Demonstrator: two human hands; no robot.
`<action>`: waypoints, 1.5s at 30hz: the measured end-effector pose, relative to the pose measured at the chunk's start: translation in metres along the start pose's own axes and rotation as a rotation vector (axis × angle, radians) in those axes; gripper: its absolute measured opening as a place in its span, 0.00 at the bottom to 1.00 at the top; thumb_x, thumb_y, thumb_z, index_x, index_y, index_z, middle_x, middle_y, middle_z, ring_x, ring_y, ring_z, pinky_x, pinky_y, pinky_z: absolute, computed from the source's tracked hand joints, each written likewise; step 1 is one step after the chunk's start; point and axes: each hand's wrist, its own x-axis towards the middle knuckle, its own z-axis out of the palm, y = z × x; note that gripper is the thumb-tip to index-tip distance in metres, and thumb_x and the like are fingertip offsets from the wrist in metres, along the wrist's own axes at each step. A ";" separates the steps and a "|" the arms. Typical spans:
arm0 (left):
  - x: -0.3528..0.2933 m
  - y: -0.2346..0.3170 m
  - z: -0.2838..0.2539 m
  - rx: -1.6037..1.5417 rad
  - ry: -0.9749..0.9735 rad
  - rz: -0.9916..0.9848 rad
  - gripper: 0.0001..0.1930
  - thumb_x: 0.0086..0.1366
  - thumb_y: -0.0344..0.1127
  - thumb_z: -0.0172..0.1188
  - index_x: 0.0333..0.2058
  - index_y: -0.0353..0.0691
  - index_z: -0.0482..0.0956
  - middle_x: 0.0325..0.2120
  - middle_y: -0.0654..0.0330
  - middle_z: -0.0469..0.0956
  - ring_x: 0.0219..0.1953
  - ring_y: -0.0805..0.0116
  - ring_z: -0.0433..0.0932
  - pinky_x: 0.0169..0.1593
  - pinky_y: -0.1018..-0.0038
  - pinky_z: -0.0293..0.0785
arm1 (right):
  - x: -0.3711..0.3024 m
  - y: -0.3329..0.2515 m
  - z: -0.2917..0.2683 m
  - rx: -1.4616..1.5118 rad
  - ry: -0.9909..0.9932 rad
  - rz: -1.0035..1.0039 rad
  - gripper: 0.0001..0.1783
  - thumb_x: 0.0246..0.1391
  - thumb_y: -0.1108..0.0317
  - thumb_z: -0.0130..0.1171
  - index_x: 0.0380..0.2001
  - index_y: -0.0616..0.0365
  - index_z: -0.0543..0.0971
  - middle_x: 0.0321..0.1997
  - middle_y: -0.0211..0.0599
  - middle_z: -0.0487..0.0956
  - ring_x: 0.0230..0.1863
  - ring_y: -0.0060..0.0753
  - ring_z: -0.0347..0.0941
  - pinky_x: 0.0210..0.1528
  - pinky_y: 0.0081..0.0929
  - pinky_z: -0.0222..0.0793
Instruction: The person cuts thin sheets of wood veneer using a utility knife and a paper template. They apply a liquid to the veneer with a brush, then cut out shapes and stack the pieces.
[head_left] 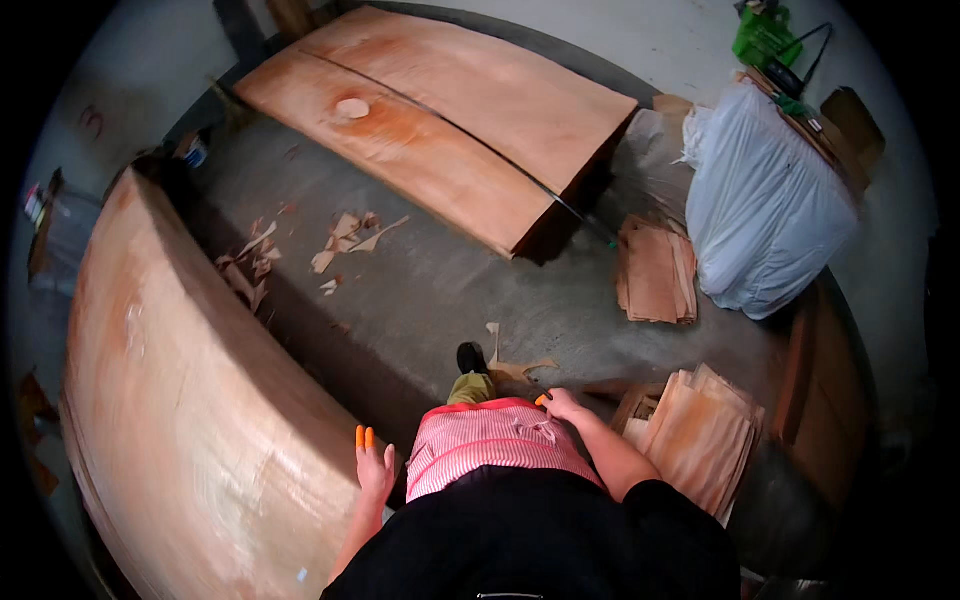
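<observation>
Head view, and the left hand (374, 472) shows its fingers straight and apparently empty, right beside the big wood stack (200, 380) on the near left; touching or not, I can't tell. Over at the striped apron (490, 450), the right hand (563, 404) has its fingers bent, any grip hidden. Orange covers (369, 438) sit on fingertips, probably against splinters. On the far side, a dark strap (500, 155) crosses another stack (500, 75), perhaps to bind it. And that near stack: broad, pale tan, rusty blotches, whitish sheen.
</observation>
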 end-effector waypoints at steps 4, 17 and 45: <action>0.099 -0.019 0.041 0.037 -0.197 0.020 0.27 0.53 0.43 0.50 0.47 0.31 0.57 0.48 0.43 0.55 0.50 0.51 0.57 0.50 0.68 0.57 | 0.029 -0.009 -0.040 -0.098 0.023 0.039 0.12 0.44 0.62 0.46 0.29 0.56 0.73 0.16 0.33 0.74 0.20 0.27 0.71 0.24 0.25 0.65; 0.396 0.036 0.057 -0.086 -0.417 -0.051 0.22 0.54 0.47 0.46 0.39 0.33 0.68 0.37 0.48 0.69 0.42 0.55 0.67 0.44 0.68 0.63 | 0.114 -0.033 -0.159 -0.074 0.357 0.242 0.12 0.45 0.65 0.45 0.35 0.54 0.70 0.26 0.37 0.75 0.32 0.36 0.71 0.36 0.31 0.64; 0.487 0.353 0.165 -0.637 -0.612 -0.839 0.15 0.57 0.36 0.47 0.41 0.33 0.67 0.36 0.59 0.71 0.38 0.74 0.68 0.43 0.80 0.63 | 0.531 -0.123 -0.410 -0.553 -0.087 0.005 0.14 0.45 0.63 0.46 0.38 0.50 0.71 0.42 0.42 0.67 0.45 0.44 0.63 0.45 0.35 0.61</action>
